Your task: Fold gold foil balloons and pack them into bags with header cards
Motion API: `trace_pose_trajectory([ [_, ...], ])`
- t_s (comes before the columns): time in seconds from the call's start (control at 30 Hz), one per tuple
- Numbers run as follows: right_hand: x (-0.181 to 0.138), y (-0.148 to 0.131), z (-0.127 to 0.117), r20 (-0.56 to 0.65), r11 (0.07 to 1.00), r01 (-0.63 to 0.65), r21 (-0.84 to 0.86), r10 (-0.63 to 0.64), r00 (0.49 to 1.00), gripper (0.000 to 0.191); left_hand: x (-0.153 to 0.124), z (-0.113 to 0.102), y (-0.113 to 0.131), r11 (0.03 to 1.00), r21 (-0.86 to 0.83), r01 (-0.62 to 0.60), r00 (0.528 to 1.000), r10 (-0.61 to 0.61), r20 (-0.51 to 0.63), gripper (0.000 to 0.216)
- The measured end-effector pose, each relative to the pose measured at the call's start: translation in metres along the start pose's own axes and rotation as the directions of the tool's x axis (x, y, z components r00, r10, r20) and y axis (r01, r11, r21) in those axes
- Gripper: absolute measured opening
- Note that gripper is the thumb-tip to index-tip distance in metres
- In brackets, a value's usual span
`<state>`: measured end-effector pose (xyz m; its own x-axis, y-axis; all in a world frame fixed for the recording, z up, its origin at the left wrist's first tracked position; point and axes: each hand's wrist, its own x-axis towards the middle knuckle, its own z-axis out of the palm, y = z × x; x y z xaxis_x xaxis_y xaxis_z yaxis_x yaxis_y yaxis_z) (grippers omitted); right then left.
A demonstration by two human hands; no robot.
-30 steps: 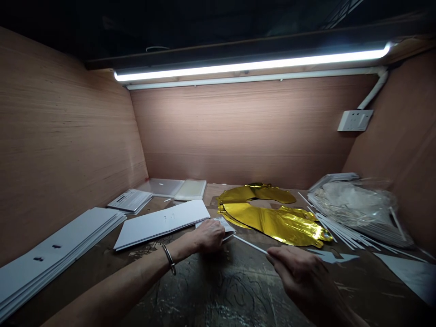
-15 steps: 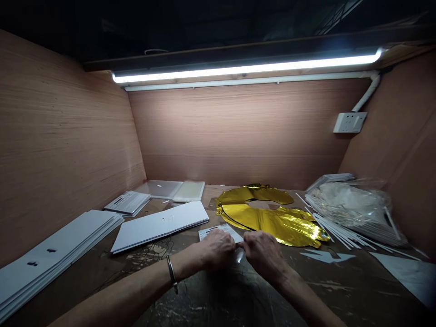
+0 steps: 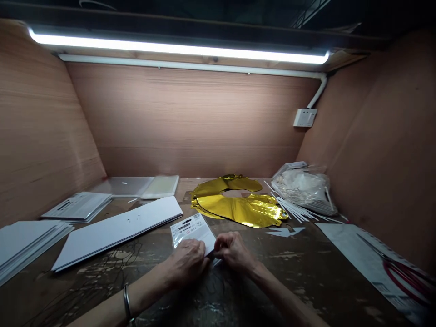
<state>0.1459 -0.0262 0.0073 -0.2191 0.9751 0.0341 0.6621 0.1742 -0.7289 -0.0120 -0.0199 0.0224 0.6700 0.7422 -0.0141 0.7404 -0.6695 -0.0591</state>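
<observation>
The small clear bag (image 3: 192, 230) with a printed label lies flat on the desk (image 3: 306, 268), just in front of the person, with its near edge under both hands. The left hand (image 3: 186, 265) and the right hand (image 3: 232, 251) meet at this near edge, fingers pinched together on it; what else they pinch there is hidden.

The bag looks very light, thin and soft, and probably slippery, so it can slide or crumple easily. I think the best place to hold it is the open edge, with fingertips on both sides. Behind it lie gold foil (image 3: 238, 206), thin white sticks (image 3: 296, 210) and a white card stack (image 3: 119, 227) to the left.
</observation>
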Motion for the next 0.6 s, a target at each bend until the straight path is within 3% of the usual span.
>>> trace_pose_trajectory([
  [0.17,-0.005,0.013,0.007,0.089,0.999,-0.003,0.041,-0.001,0.996,0.01,0.02,0.015,-0.019,0.986,-0.104,0.127,0.975,-0.144,-0.168,0.04],
  [0.37,-0.009,0.014,-0.001,0.218,0.985,0.135,-0.106,-0.11,0.97,0.012,0.033,0.056,-0.028,0.973,-0.189,0.131,0.987,-0.146,-0.068,0.058],
  [0.6,-0.019,0.009,-0.001,0.296,0.845,0.365,-0.392,-0.26,0.919,0.021,0.03,0.059,-0.028,0.979,-0.186,0.085,0.984,-0.112,-0.137,0.06],
])
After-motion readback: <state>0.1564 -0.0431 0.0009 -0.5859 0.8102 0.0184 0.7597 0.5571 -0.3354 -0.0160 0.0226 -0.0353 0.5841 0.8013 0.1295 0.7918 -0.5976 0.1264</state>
